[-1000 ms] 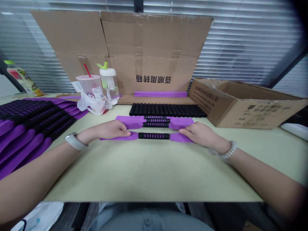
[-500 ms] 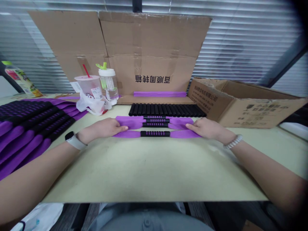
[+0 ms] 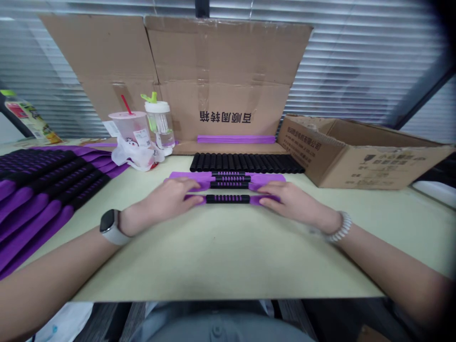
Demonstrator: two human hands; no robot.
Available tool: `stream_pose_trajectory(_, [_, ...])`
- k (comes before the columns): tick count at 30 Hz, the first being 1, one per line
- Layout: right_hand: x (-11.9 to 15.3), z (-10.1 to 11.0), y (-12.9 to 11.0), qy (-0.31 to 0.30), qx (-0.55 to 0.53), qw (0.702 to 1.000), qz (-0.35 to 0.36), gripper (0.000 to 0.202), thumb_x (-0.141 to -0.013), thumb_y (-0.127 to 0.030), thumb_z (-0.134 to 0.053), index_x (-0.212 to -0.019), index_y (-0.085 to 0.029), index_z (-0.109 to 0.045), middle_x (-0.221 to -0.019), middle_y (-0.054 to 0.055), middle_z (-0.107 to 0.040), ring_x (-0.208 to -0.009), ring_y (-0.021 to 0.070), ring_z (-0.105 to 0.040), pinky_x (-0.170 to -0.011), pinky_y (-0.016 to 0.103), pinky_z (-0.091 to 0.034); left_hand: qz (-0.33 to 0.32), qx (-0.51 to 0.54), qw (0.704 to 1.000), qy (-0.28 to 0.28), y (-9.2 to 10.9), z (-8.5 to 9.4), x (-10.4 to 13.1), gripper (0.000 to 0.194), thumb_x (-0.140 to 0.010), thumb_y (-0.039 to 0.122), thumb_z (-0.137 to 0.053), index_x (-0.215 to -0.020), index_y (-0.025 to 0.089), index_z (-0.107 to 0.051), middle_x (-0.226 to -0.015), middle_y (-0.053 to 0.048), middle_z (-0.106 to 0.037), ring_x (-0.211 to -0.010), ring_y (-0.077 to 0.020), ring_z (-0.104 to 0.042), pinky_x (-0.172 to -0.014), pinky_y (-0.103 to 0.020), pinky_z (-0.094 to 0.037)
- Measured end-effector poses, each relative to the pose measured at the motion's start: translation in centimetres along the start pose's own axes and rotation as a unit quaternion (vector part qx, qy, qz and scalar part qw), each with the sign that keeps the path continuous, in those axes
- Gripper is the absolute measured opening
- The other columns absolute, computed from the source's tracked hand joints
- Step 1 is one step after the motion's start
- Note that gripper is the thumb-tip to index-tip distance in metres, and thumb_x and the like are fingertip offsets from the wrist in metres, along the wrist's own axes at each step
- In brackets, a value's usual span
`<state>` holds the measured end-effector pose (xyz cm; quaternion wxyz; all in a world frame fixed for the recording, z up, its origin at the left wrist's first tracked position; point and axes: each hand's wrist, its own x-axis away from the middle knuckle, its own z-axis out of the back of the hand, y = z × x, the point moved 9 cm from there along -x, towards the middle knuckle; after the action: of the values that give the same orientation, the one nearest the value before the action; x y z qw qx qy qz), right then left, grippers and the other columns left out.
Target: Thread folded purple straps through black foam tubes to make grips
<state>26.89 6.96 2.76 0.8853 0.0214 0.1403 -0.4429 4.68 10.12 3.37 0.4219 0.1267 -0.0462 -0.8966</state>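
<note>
A purple strap with a black slotted sleeve [image 3: 228, 199] around its middle lies across the table, nearest to me in a short row. My left hand [image 3: 173, 198] is closed on its left end, thumb in front and fingers behind, close to the sleeve. On the other side my right hand [image 3: 294, 202] pinches the right end the same way. Just beyond lie several similar purple straps with black sleeves [image 3: 230, 179], close together. Both hands hide the outer ends of the front strap.
A row of plain black tubes [image 3: 245, 163] lies behind the straps, with flat purple strips [image 3: 235, 139] by the upright cardboard [image 3: 228, 61]. Finished-looking sleeved straps [image 3: 53, 175] are heaped at left. A drink cup [image 3: 131, 135], a water bottle [image 3: 160, 126] and an open carton [image 3: 384, 166] stand around.
Both hands have slid inward along the straps toward the front sleeve and come slightly nearer to me. The front sleeved strap has stayed almost in place, a little apart from the others.
</note>
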Motion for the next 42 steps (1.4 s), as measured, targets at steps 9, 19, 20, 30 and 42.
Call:
stream_pose_trajectory(9, [0.0, -1.1, -1.7, 0.018, -0.023, 0.999, 0.02, 0.031, -0.091, -0.023, -0.052, -0.12, -0.02, -0.061, -0.112, 0.009, -0.065, -0.099, 0.0243, -0.062, -0.085, 0.042, -0.053, -0.049, 0.022, 0.998, 0.015, 2.3, -2.4, 0.5, 0.027, -0.091, 0.034, -0.051, -0.114, 0.021, -0.058, -0.108, -0.007, -0.066, -0.097, -0.0256, -0.062, -0.084, -0.039, -0.048])
stream_pose_trajectory(19, [-0.8, -1.5, -2.0, 0.049, 0.078, 0.995, 0.025, 0.025, -0.094, -0.022, -0.048, -0.11, -0.017, -0.067, -0.106, 0.01, -0.066, -0.095, 0.0251, -0.062, -0.082, 0.043, -0.052, -0.019, 0.0, 0.997, 0.072, 0.8, -2.1, -0.5, 0.027, -0.086, 0.029, -0.056, -0.11, 0.019, -0.062, -0.109, -0.008, -0.068, -0.101, -0.0267, -0.063, -0.091, -0.043, -0.049])
stream_pose_trajectory(20, [-0.8, -1.6, -1.9, 0.046, 0.083, 0.995, 0.024, 0.025, -0.094, -0.022, -0.048, -0.108, -0.017, -0.067, -0.104, 0.01, -0.067, -0.092, 0.0243, -0.063, -0.08, 0.041, -0.053, -0.021, -0.003, 0.997, 0.079, 0.6, -2.1, -0.7, 0.027, -0.086, 0.027, -0.055, -0.11, 0.018, -0.062, -0.11, -0.008, -0.067, -0.101, -0.0263, -0.062, -0.092, -0.043, -0.049])
stream_pose_trajectory(30, [-1.1, -1.8, -0.9, 0.049, 0.052, 0.997, 0.012, 0.025, -0.092, -0.015, -0.047, -0.103, -0.017, -0.069, -0.1, 0.009, -0.068, -0.093, 0.023, -0.063, -0.082, 0.039, -0.052, -0.038, -0.034, 0.993, 0.111, -0.6, -2.0, -1.2, 0.036, -0.087, 0.022, -0.046, -0.121, 0.016, -0.059, -0.13, -0.011, -0.056, -0.124, -0.0254, -0.048, -0.107, -0.043, -0.04])
stream_pose_trajectory(42, [-1.4, -2.6, 1.5, 0.035, 0.014, 0.999, -0.022, 0.026, -0.092, -0.018, -0.05, -0.113, -0.018, -0.066, -0.114, 0.009, -0.067, -0.107, 0.0236, -0.062, -0.094, 0.043, -0.051, -0.003, 0.009, 0.999, 0.033, -2.8, -3.0, -2.0, 0.042, -0.094, 0.038, -0.041, -0.13, 0.019, -0.053, -0.132, -0.009, -0.057, -0.121, -0.0248, -0.053, -0.104, -0.042, -0.043])
